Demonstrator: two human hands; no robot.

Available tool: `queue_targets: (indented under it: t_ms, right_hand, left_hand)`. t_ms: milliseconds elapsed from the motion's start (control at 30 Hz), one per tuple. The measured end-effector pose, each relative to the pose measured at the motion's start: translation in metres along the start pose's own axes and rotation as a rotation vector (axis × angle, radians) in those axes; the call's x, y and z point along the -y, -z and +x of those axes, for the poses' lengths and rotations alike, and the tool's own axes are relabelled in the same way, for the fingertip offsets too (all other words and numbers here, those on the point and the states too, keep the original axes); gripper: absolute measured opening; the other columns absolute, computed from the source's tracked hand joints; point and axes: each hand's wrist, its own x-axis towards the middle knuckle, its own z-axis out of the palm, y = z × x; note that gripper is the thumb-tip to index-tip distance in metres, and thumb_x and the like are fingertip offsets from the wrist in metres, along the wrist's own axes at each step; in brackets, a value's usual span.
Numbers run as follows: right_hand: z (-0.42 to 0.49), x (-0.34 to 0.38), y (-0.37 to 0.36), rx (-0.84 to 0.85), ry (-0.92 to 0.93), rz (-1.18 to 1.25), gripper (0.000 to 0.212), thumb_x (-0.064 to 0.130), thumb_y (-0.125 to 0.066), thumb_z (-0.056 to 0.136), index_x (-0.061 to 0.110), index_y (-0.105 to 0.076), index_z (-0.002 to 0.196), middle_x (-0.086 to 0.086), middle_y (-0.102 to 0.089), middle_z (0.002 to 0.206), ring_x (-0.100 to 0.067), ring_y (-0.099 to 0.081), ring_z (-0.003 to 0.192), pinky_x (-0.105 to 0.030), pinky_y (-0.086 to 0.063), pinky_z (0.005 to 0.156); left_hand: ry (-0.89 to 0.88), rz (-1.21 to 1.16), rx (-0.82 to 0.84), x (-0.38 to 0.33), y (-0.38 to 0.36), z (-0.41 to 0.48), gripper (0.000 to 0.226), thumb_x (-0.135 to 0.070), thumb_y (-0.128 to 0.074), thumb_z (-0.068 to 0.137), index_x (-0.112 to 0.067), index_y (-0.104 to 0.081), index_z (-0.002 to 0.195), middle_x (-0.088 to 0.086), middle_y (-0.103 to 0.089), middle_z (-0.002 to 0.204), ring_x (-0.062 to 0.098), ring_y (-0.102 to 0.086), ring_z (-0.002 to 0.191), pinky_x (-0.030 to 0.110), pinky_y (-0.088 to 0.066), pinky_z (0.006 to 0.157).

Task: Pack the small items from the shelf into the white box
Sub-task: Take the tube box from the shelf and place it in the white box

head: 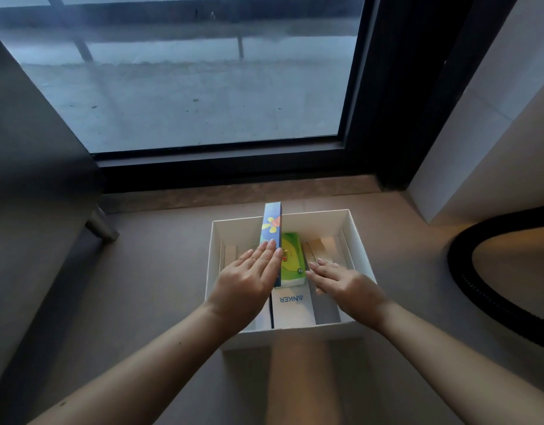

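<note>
Grey floor (160, 271), white box (313, 225), flat left hand (249, 277) against slim blue carton (272, 223), right hand (344, 282) outspread.

A white cardboard box (295, 337) sits on the floor (148, 296) before a dark-framed glass door (203, 87); inside, a green plastic packet (292, 259) lies just right of a blue flowered carton (272, 225), behind a white Anker box (292, 311).
</note>
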Motion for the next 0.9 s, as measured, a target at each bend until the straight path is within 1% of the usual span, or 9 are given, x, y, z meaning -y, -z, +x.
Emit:
queue_targets:
  t_ms: [167, 267, 333, 367, 433, 567, 700, 800, 900]
  right_hand:
    - [0.003, -0.002, -0.009, 0.052, -0.006, 0.036, 0.057, -0.018, -0.083, 0.047, -0.003, -0.070, 0.100, -0.023, -0.068, 0.101, -0.038, -0.066, 0.090, -0.044, -0.056, 0.070]
    - [0.003, -0.002, -0.010, 0.157, -0.041, 0.096, 0.052, -0.014, -0.082, 0.055, -0.003, -0.069, 0.104, -0.026, -0.065, 0.107, -0.041, -0.064, 0.095, -0.048, -0.055, 0.071]
    - [0.003, -0.003, -0.010, 0.255, -0.074, 0.152, 0.046, -0.007, -0.073, 0.073, 0.001, -0.063, 0.117, -0.027, -0.056, 0.122, -0.041, -0.056, 0.112, -0.044, -0.048, 0.091]
    - [0.002, -0.006, -0.011, 0.293, -0.101, 0.183, 0.042, 0.000, -0.063, 0.085, 0.005, -0.056, 0.126, -0.024, -0.046, 0.134, -0.037, -0.046, 0.124, -0.037, -0.038, 0.103]
    - [0.000, -0.009, -0.011, 0.383, -0.142, 0.227, 0.041, 0.017, -0.046, 0.098, 0.015, -0.042, 0.139, -0.014, -0.028, 0.149, -0.024, -0.027, 0.139, -0.024, -0.021, 0.111]
    - [0.002, -0.010, -0.009, 0.469, -0.173, 0.235, 0.047, 0.026, -0.046, 0.097, 0.021, -0.035, 0.142, -0.006, -0.019, 0.154, -0.016, -0.017, 0.141, -0.021, -0.018, 0.111]
    - [0.004, -0.011, -0.005, 0.546, -0.161, 0.174, 0.063, 0.044, -0.053, 0.090, 0.024, -0.030, 0.145, -0.002, -0.010, 0.155, -0.017, -0.002, 0.143, -0.030, -0.014, 0.115]
    - [0.003, -0.013, -0.003, 0.534, -0.135, 0.124, 0.067, 0.056, -0.048, 0.087, 0.027, -0.028, 0.145, -0.001, -0.007, 0.155, -0.018, 0.005, 0.143, -0.033, -0.007, 0.115]
    - [0.001, -0.012, -0.002, 0.502, -0.132, 0.074, 0.066, 0.058, -0.043, 0.088, 0.027, -0.028, 0.145, -0.001, -0.006, 0.155, -0.019, 0.008, 0.143, -0.033, 0.000, 0.114]
  left_hand:
    - [0.014, -0.005, -0.001, 0.001, -0.003, 0.000, 0.047, -0.008, -0.086, 0.057, 0.003, -0.070, 0.101, 0.019, -0.068, 0.103, 0.027, -0.067, 0.094, 0.037, -0.055, 0.074]
    - [0.018, -0.018, 0.001, 0.000, -0.006, 0.002, 0.047, -0.009, -0.086, 0.058, 0.003, -0.070, 0.101, 0.020, -0.067, 0.104, 0.027, -0.067, 0.095, 0.038, -0.056, 0.073]
    - [0.018, -0.027, 0.010, 0.000, -0.007, 0.003, 0.048, -0.010, -0.087, 0.057, 0.003, -0.070, 0.101, 0.020, -0.067, 0.104, 0.028, -0.067, 0.094, 0.039, -0.057, 0.071]
    - [0.019, -0.030, 0.017, 0.000, -0.008, 0.003, 0.049, -0.011, -0.087, 0.057, 0.003, -0.070, 0.101, 0.020, -0.067, 0.104, 0.028, -0.067, 0.094, 0.039, -0.057, 0.071]
    - [0.020, -0.029, 0.028, -0.001, -0.009, 0.005, 0.050, -0.013, -0.088, 0.057, 0.003, -0.070, 0.101, 0.019, -0.067, 0.104, 0.028, -0.066, 0.094, 0.039, -0.057, 0.071]
    - [0.019, -0.033, 0.031, -0.002, -0.011, 0.008, 0.050, -0.014, -0.088, 0.057, 0.002, -0.070, 0.101, 0.019, -0.067, 0.105, 0.028, -0.066, 0.094, 0.038, -0.056, 0.071]
    - [0.018, -0.039, 0.027, -0.004, -0.015, 0.010, 0.049, -0.014, -0.086, 0.058, 0.002, -0.070, 0.101, 0.019, -0.067, 0.105, 0.027, -0.066, 0.095, 0.038, -0.056, 0.072]
    - [0.014, -0.042, 0.038, -0.005, -0.018, 0.012, 0.051, -0.014, -0.087, 0.057, 0.002, -0.070, 0.102, 0.019, -0.066, 0.107, 0.028, -0.066, 0.096, 0.038, -0.055, 0.073]
    - [0.014, -0.051, 0.059, -0.007, -0.020, 0.013, 0.055, -0.015, -0.089, 0.055, 0.002, -0.069, 0.104, 0.018, -0.066, 0.108, 0.028, -0.065, 0.097, 0.039, -0.055, 0.072]
